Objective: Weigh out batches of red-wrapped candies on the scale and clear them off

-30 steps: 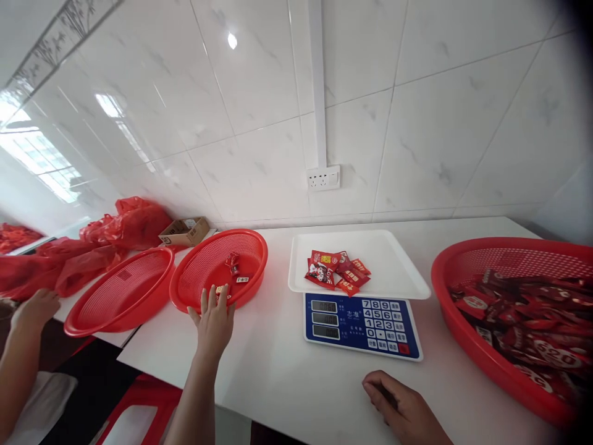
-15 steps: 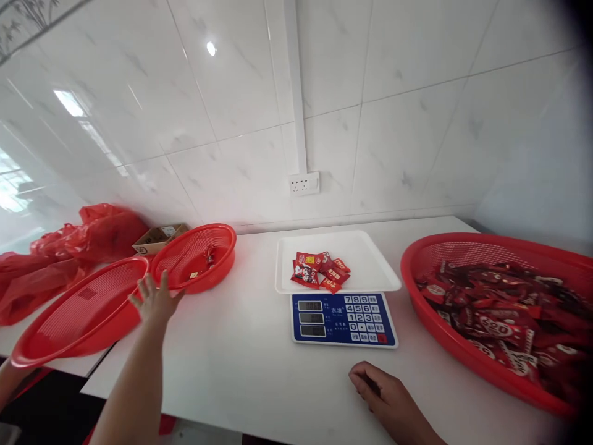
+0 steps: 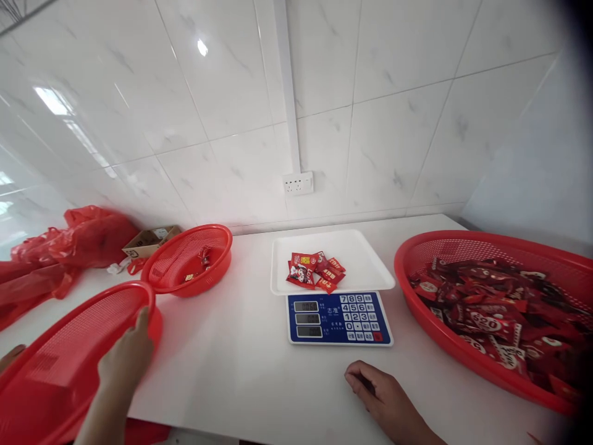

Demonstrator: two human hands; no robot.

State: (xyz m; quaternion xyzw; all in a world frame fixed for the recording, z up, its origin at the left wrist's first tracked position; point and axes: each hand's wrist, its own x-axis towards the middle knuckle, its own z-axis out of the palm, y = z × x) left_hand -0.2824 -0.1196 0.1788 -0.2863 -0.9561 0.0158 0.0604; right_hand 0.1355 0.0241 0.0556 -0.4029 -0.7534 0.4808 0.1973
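My left hand [image 3: 126, 353] is closed over the near right side of a long red mesh basket [image 3: 74, 352], with one digit stretched up along its rim. Its other fingers are partly hidden. On the white table in front of the scale [image 3: 339, 319] rests my right hand [image 3: 382, 398], fingers loosely curled with nothing visible in them. Several red snack packets [image 3: 315, 271] lie on the left part of the scale's white tray [image 3: 361, 262].
Another person's hand [image 3: 12, 356] is at the basket's left side. A smaller red basket [image 3: 217, 269] holds a few packets. Red bags [image 3: 92, 238] and a cardboard box [image 3: 151, 242] stand at the back left. A large basket [image 3: 445, 334] full of packets stands at the right.
My left hand has come down and left from its spread pose and closed on the basket. The long basket has moved nearer and left. The view has shifted slightly; my right hand stays resting.
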